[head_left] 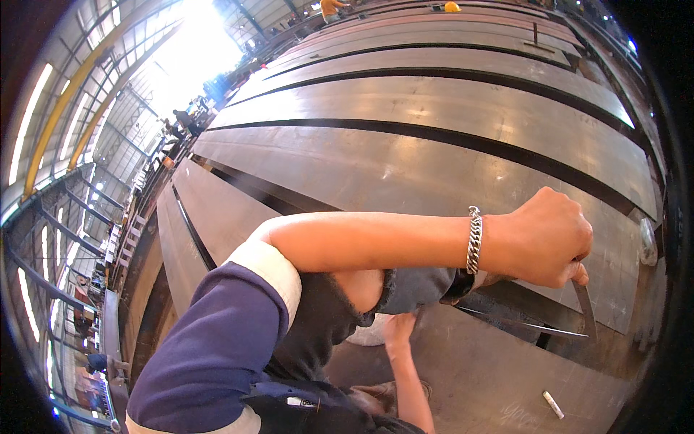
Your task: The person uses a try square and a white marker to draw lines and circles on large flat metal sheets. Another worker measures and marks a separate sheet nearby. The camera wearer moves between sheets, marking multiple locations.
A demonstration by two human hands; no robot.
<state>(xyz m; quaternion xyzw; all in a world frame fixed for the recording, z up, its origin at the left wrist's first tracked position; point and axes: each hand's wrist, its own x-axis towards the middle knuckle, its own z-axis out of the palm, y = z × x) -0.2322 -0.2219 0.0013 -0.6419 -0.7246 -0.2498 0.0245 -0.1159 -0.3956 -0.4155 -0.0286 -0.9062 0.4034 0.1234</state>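
Note:
My left arm, in a navy sleeve with a pale cuff, reaches across to the right. My left hand (546,239), a chain bracelet at its wrist, is closed in a fist around the upper end of a thin metal strip (586,311). The strip's lower end comes close to a thin bright-edged bar (535,327); whether they join I cannot tell. Lower down, my right hand (397,330) rests by a pale rounded thing (367,330) beside my dark trouser leg (311,325). Its fingers are mostly hidden. A white stick (553,405), like chalk or a marker, lies on the nearest steel plate (470,369).
Long steel plates (347,163) lie side by side with dark gaps between them. A clear bottle-like thing (648,242) is at the right edge. Far off are a yellow helmet (452,7) and a person in orange (332,10). Workshop framing rises at left.

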